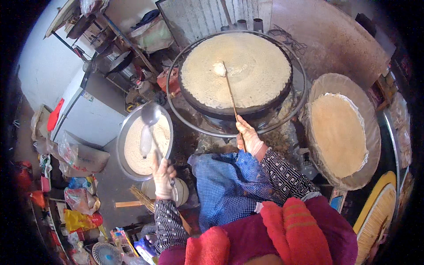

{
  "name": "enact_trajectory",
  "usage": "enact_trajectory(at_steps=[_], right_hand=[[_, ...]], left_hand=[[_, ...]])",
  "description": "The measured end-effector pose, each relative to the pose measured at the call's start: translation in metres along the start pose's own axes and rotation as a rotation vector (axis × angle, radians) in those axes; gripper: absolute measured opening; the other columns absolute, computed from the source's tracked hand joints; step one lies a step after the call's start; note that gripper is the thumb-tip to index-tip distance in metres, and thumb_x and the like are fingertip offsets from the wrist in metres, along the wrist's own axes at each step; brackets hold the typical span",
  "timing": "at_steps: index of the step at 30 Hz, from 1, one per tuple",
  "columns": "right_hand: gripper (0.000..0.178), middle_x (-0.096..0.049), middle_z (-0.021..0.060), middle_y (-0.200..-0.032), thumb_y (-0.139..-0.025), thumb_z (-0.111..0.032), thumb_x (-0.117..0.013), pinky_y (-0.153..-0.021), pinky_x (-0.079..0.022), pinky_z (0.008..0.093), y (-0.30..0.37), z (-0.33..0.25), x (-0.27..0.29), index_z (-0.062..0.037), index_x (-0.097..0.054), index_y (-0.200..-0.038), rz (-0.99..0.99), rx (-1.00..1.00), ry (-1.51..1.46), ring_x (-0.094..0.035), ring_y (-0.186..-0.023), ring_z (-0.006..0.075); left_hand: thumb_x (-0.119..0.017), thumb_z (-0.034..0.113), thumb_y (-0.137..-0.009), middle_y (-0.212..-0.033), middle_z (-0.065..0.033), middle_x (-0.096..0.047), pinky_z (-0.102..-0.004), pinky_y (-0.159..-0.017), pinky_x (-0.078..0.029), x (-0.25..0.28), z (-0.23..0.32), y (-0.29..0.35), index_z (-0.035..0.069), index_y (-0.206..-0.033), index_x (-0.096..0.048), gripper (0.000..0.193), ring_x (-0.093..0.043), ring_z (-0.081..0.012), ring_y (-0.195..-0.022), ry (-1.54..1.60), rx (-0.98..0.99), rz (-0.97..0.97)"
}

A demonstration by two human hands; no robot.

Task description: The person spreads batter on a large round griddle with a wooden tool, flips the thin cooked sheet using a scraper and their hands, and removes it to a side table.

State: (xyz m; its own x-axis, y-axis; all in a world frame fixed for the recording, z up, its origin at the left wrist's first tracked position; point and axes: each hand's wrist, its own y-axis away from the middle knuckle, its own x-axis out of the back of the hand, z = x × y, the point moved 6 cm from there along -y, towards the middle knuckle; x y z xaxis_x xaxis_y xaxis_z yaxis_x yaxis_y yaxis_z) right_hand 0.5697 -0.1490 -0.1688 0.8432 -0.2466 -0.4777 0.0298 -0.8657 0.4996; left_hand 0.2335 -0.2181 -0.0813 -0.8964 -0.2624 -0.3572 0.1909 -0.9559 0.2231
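My left hand (163, 179), in a thin pale glove, is closed round the handle of a metal ladle (151, 113). The ladle's bowl is over the far part of a wide metal basin (120, 152) of pale batter (132, 148). A whitish elongated shape below it may be falling batter; I cannot tell. My right hand (250, 138), gloved too, grips a thin wooden stick (230, 93). Its far end rests at a white lump of batter (219, 69) on a large round griddle (194, 105), which a thin pale batter layer (260, 62) covers nearly to the rim.
A metal ring (173, 99) surrounds the griddle. At right, a lined round basket (373, 132) holds flat tan pancakes (338, 132). A bucket (181, 193) and a straw brush (142, 196) stand near my left forearm. Bags, a small fan (106, 254) and shelves line the left side.
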Motion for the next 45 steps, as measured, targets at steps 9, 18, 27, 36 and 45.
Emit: enact_trajectory(at_steps=[9, 18, 27, 36, 45], right_hand=[[0.046, -0.043, -0.0025, -0.056, -0.099, -0.029, -0.052, -0.037, -0.03, 0.0265, 0.044, 0.006, 0.036, -0.0324, -0.039, -0.143, -0.068, 0.156, -0.455, -0.037, -0.04, 0.0092], [0.045, -0.048, 0.0003, -0.055, -0.096, -0.03, -0.058, -0.036, -0.035, 0.0311, 0.063, 0.038, 0.017, -0.0348, -0.045, -0.139, -0.05, -0.058, -0.369, -0.042, -0.039, 0.0131], [0.041, -0.048, -0.0022, -0.055, -0.096, -0.024, -0.056, -0.035, -0.034, 0.0236, 0.049, -0.026, 0.057, -0.0122, -0.051, -0.135, -0.048, 0.625, 0.417, -0.04, -0.038, 0.0065], [0.044, -0.044, -0.0026, -0.054, -0.095, -0.029, -0.059, -0.033, -0.029, 0.0246, 0.048, -0.08, 0.153, -0.0219, -0.049, -0.137, 0.131, 0.095, 0.221, -0.035, -0.038, 0.0077], [0.054, -0.035, -0.0049, -0.054, -0.093, -0.031, -0.06, -0.038, -0.021, 0.0228, 0.085, -0.106, 0.114, -0.0187, -0.042, -0.142, -0.154, -0.071, 0.309, -0.027, -0.04, 0.0063]], left_hand=[[-0.054, 0.008, -0.093, -0.079, 0.0009, -0.049, -0.0186, -0.042, -0.036, -0.203, -0.043, -0.084, 0.019, -0.151, -0.023, 0.067, -0.041, -0.0053, -0.053, -0.204, 0.075, -0.379], [-0.051, 0.009, -0.095, -0.08, -0.003, -0.051, -0.025, -0.04, -0.045, -0.28, -0.121, -0.095, 0.026, -0.153, -0.015, 0.071, -0.048, -0.0109, -0.052, -0.198, 0.175, -0.406], [-0.061, 0.008, -0.09, -0.076, -0.005, -0.057, -0.0251, -0.045, -0.049, -0.272, -0.064, -0.073, 0.007, -0.096, -0.051, 0.011, -0.054, -0.0127, -0.056, 0.115, 0.261, -0.454], [-0.052, 0.008, -0.096, -0.09, -0.0094, -0.058, -0.0165, -0.044, -0.042, -0.118, -0.013, -0.035, 0.003, -0.112, -0.051, 0.016, -0.045, -0.005, -0.057, 0.322, 0.261, -0.252], [-0.055, 0.007, -0.092, -0.074, -0.0062, -0.057, -0.0194, -0.043, -0.046, 0.084, -0.057, -0.061, -0.002, -0.094, -0.055, 0.009, -0.052, -0.0085, -0.055, 0.159, 0.389, 0.064]])
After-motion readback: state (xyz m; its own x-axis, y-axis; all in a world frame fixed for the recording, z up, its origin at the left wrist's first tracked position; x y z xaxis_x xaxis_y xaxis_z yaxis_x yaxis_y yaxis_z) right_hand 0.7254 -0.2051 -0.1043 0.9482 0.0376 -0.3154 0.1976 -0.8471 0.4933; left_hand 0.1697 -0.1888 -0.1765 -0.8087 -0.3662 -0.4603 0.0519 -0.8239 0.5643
